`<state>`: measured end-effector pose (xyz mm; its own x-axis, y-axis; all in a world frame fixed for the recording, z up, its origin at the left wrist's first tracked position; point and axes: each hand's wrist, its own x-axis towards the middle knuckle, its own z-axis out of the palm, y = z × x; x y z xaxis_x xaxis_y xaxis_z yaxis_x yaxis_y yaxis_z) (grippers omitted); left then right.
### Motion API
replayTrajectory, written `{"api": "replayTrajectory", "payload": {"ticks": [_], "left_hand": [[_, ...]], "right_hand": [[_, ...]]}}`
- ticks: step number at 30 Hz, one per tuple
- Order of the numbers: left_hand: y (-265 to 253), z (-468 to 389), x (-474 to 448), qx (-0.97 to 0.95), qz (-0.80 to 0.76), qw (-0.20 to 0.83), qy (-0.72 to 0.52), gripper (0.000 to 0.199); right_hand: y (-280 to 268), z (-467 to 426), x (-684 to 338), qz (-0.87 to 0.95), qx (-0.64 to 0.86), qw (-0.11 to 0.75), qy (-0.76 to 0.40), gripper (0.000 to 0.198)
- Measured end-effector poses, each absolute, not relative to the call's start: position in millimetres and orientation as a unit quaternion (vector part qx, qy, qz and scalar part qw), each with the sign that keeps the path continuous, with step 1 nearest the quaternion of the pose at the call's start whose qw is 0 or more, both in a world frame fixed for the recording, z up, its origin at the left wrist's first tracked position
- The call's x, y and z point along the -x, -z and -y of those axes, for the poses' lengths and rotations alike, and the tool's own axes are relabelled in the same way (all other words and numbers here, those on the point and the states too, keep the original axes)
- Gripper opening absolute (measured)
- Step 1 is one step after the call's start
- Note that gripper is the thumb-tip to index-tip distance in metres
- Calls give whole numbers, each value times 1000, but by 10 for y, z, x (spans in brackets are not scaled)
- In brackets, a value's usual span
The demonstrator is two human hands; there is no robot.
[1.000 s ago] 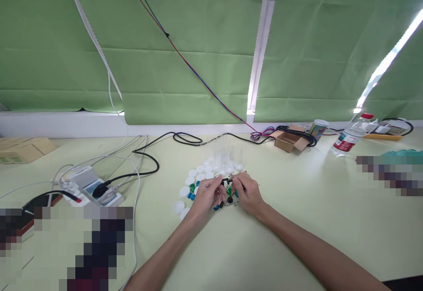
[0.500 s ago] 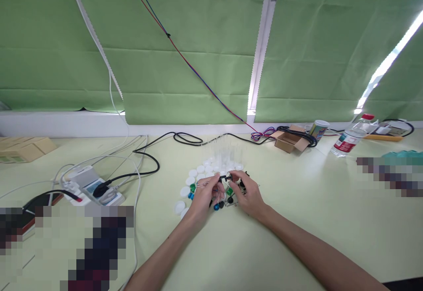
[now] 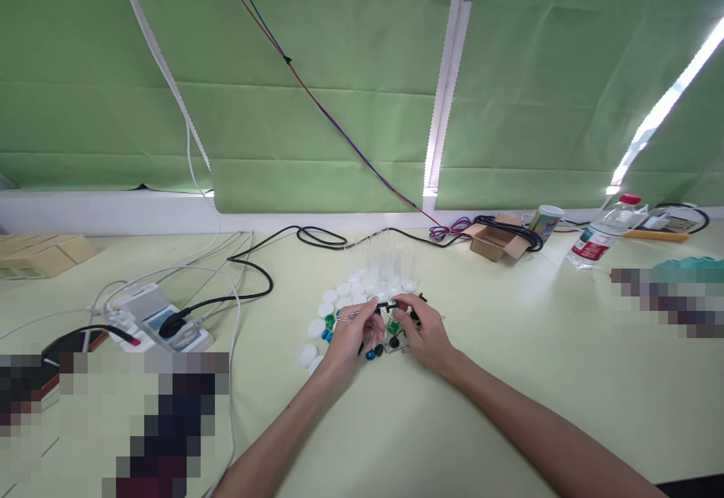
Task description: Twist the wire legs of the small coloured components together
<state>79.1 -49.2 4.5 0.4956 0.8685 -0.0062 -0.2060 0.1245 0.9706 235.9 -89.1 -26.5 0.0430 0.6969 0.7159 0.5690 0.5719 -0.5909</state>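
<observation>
My left hand [image 3: 351, 334] is closed, its thumb and finger pinching one end of a small black part [image 3: 385, 306]; the exact kind is too small to make out. Thin metal wires [image 3: 346, 315] stick out beside its fingers. Fingers of my right hand [image 3: 427, 337] pinch the other end of the same part. Under and around both hands lie a green piece [image 3: 393, 327], a blue piece [image 3: 370, 355] and a round black piece [image 3: 394, 342]. White round discs [image 3: 317, 328] spread to the left, and clear upright tubes [image 3: 390, 260] stand just beyond the hands.
At left, a power strip [image 3: 184, 336] with plugs and cords sits on the table. Farther back are a black cable [image 3: 305, 235], an open cardboard box [image 3: 496, 243], a can [image 3: 546, 222] and a water bottle [image 3: 602, 234]. Yellowish boxes [image 3: 45, 255] stand far left.
The right fingertips have shifted slightly around the black part, covering more of its right end. Both hands otherwise stay in place.
</observation>
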Motion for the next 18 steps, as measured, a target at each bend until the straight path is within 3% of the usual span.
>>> {"api": "replayTrajectory", "payload": {"ticks": [18], "left_hand": [[-63, 501, -797, -562, -322, 670, -363, 50]], "right_hand": [[260, 897, -2382, 691, 485, 533, -54, 27]]}}
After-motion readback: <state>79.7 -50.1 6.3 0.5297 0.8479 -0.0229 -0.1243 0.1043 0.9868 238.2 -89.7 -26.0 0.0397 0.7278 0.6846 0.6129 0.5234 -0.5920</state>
